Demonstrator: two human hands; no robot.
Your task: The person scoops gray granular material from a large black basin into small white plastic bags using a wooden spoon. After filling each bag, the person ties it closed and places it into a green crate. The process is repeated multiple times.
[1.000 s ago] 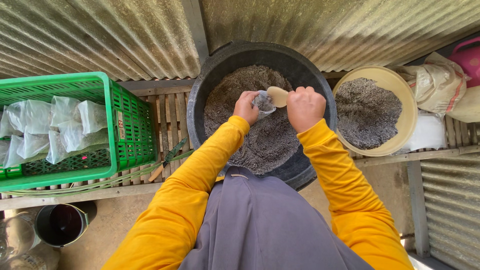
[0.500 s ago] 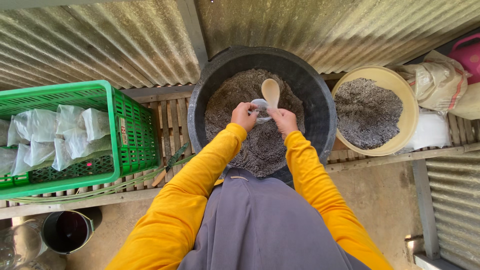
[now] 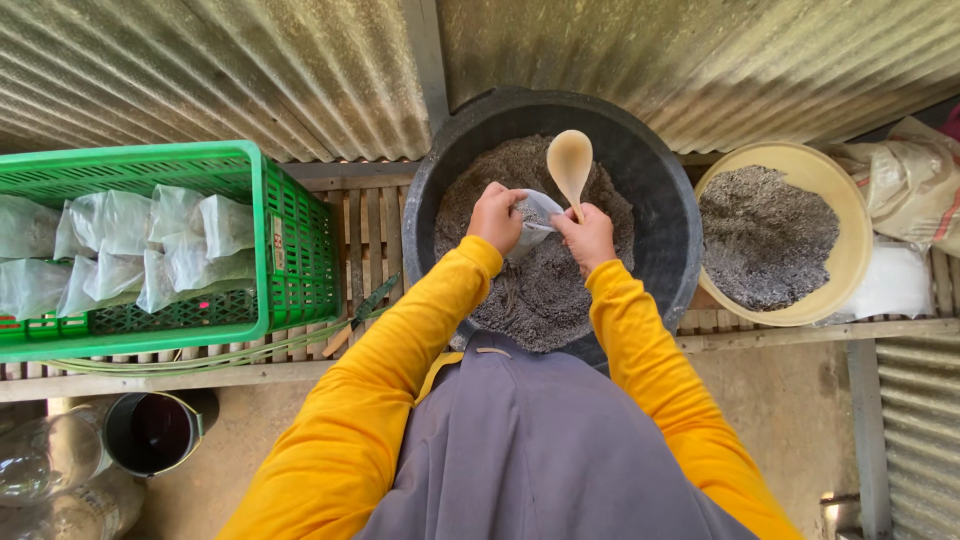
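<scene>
Corrugated metal wall [image 3: 250, 70] runs across the back, a slatted wooden bench [image 3: 370, 215] below it. On the bench, centre, sits a big black tub [image 3: 660, 180] part-filled with grey-brown grainy soil mix [image 3: 545, 290]. Left of it stands a green plastic crate [image 3: 300, 250] holding a bunch of small filled clear bags [image 3: 150, 245], packed side by side. Right of the tub is a shallow yellow basin [image 3: 850, 250] with more of the same grainy mix, rim just beside the tub's rim. Far right, a tan sack [image 3: 905, 185], partly cut off by the frame edge. On the floor bottom left, a small dark bucket [image 3: 150, 432] next to some clear plastic bottles [image 3: 45, 465].

The person wears yellow sleeves and a grey apron; both arms reach over the tub.

Left hand [image 3: 495, 215] pinches the edge of a small clear plastic bag [image 3: 538, 215] — held above the soil, mouth facing the other hand. Right hand [image 3: 588, 235] is closed around the handle of a pale plastic scoop [image 3: 569, 160], bowl tipped up and away toward the tub's far wall; whether it holds soil I cannot tell. The right hand's fingers also touch the bag's edge — the two hands are close together, the bag between them, each clamped on its own thing.
</scene>
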